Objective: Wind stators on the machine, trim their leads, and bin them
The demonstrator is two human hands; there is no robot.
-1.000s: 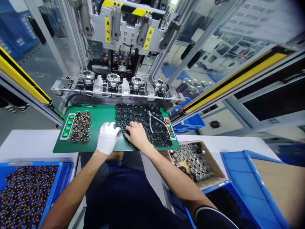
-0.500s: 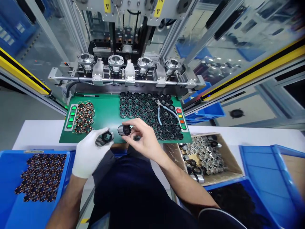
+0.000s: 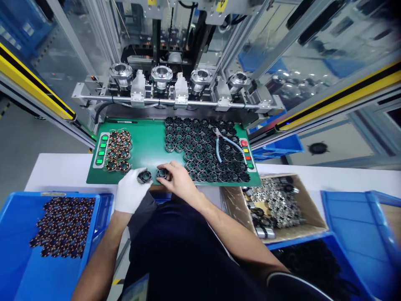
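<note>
My left hand (image 3: 130,190), in a white glove, grips a dark ring-shaped stator core (image 3: 144,177) at the front edge of the green work plate (image 3: 147,146). Bare, my right hand (image 3: 178,180) has thumb and fingers around a second stator core (image 3: 162,173), just right of the first. The two cores are apart, and this second one appears to be at the plate's surface. Rows of black-lined stator cores (image 3: 200,142) fill the plate's right half. Copper-wound stators (image 3: 119,150) stand in a group on its left.
Blue-handled cutters (image 3: 218,146) lie on the cores. Behind the plate runs a winding machine with metal fixtures (image 3: 162,74). A blue bin (image 3: 15,251) of wound stators stands left; right are a cardboard box (image 3: 308,196) of metal cores and a blue bin with black parts (image 3: 307,263).
My right hand has turned its stator core from lying sideways to upright and lowered it. The left hand's core is now tipped more upright. The whole view has shifted slightly.
</note>
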